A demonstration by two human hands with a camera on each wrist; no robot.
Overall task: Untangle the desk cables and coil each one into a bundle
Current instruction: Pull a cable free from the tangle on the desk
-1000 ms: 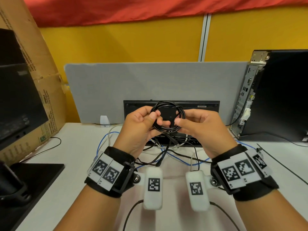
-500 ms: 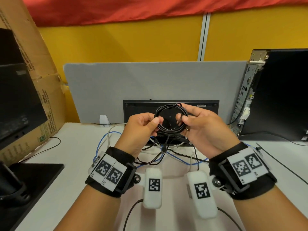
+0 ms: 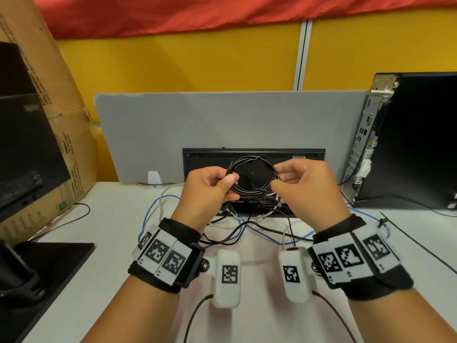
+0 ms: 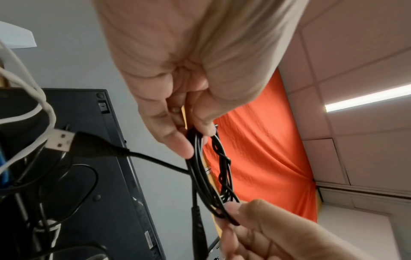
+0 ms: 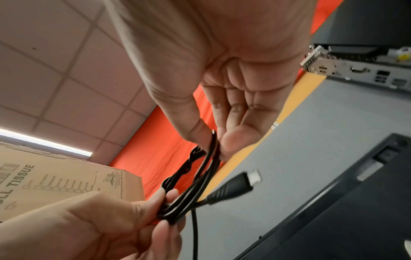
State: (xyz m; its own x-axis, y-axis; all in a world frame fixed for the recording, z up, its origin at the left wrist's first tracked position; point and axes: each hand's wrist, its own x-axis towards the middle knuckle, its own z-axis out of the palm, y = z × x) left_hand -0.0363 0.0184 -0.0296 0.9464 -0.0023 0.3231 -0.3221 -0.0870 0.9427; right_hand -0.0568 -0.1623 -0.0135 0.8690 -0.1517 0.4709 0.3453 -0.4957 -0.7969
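Observation:
A thin black cable (image 3: 252, 191) is wound into a round coil, held in the air above the desk in front of a black keyboard. My left hand (image 3: 210, 186) pinches the coil's left side (image 4: 195, 147) between thumb and fingers. My right hand (image 3: 304, 184) pinches its right side (image 5: 213, 146). A USB plug (image 4: 61, 142) sticks out from the coil near the left hand; the same plug (image 5: 242, 183) shows blurred in the right wrist view. Below the hands lies a tangle of black, blue (image 3: 262, 233) and white cables (image 3: 163, 196).
An upturned black keyboard (image 3: 306, 154) leans on a grey divider (image 3: 222, 125). A computer tower (image 3: 415, 139) stands right, a cardboard box (image 3: 61, 115) and a monitor (image 3: 22, 134) left. A black cable tie (image 3: 420, 246) lies right.
The coil was turned in my hands and now sits slightly lower. My right fingers have shifted from wrapping over the coil's right side to pinching it at the edge. The left hand kept its hold.

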